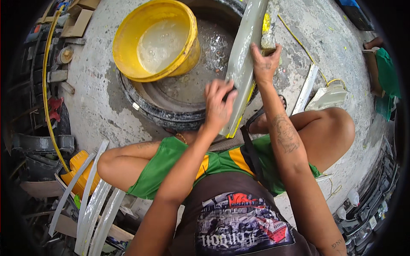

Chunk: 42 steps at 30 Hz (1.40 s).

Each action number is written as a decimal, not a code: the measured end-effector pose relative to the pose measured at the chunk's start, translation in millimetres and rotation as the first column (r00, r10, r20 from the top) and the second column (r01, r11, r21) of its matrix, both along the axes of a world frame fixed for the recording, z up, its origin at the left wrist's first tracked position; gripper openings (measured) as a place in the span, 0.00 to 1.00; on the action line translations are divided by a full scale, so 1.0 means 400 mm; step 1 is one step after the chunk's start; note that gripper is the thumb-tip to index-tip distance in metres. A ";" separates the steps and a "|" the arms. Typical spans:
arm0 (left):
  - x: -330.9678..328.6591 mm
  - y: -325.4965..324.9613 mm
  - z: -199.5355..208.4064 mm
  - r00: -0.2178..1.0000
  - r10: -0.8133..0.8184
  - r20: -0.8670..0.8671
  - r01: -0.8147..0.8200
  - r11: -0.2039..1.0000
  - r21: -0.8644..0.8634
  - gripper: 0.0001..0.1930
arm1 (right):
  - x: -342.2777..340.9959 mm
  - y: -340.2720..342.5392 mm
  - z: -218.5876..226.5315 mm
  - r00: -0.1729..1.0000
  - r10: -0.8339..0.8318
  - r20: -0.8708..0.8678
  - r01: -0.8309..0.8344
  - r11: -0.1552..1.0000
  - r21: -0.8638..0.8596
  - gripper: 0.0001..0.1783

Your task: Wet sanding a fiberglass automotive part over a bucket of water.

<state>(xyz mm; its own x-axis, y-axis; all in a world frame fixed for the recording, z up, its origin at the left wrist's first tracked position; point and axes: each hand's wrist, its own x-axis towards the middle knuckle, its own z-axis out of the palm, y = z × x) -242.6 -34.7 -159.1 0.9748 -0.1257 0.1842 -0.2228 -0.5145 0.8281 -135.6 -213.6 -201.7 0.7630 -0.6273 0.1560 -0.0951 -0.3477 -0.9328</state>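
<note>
A long, wet, grey-green panel [241,64] stands tilted over the rim of a black tyre-like tub [164,115], its lower end between my knees. Yellow shows along its right edge. My right hand [265,65] grips that edge, thumb on the face and fingers bent round the side. On the panel's left side, my left hand [220,104] is closed with bent fingers round a small dark pad [229,94], mostly covered by the fingers; its exact kind cannot be made out. A yellow bucket [192,55] of cloudy water leans inside the tub, left of the panel.
Grey strips [95,209] lie at the lower left near a yellow container [81,170]. A yellow hose-like line [46,94] runs down the left side past cardboard boxes [77,23]. Right of my leg are a pale strip [305,89] and a grey piece [328,97].
</note>
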 end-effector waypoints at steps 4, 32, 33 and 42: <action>-0.018 0.014 -0.003 1.000 0.015 0.020 -0.015 1.000 -0.017 0.16 | -0.015 0.008 0.000 0.999 0.031 -0.019 -0.030 0.998 0.047 0.39; -0.039 0.109 0.014 0.973 0.109 -0.204 -0.127 0.989 -0.081 0.29 | 0.037 -0.025 -0.010 0.996 0.044 0.076 -0.040 0.998 -0.058 0.39; -0.074 0.114 0.021 0.989 0.081 -0.125 -0.086 0.996 -0.032 0.27 | 0.031 -0.022 -0.013 0.996 0.047 0.074 -0.045 0.999 -0.031 0.40; -0.065 -0.005 -0.005 0.996 0.064 -0.068 -0.058 0.995 0.079 0.19 | 0.044 -0.010 -0.003 0.996 0.070 0.053 -0.071 0.997 0.010 0.40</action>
